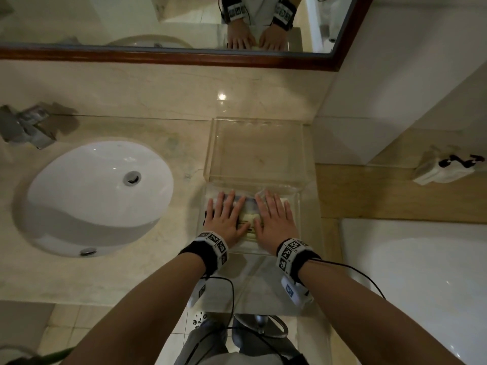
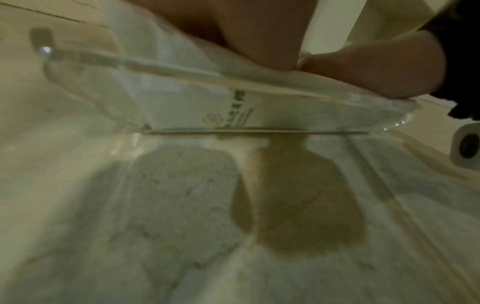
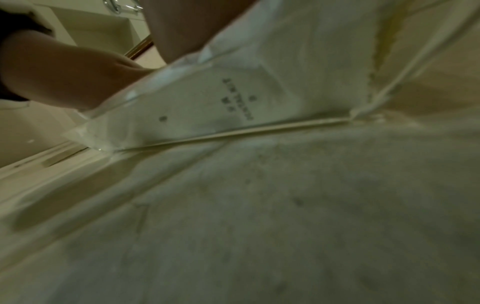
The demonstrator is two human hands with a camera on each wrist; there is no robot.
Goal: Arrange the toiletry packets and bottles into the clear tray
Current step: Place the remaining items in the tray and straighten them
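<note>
I have both hands flat, side by side, on the packets lying in the near part of the clear tray. My left hand and right hand spread their fingers straight, pressing down, gripping nothing. The tray sits on the table, right of the sink. A mirror runs along the wall.
</note>
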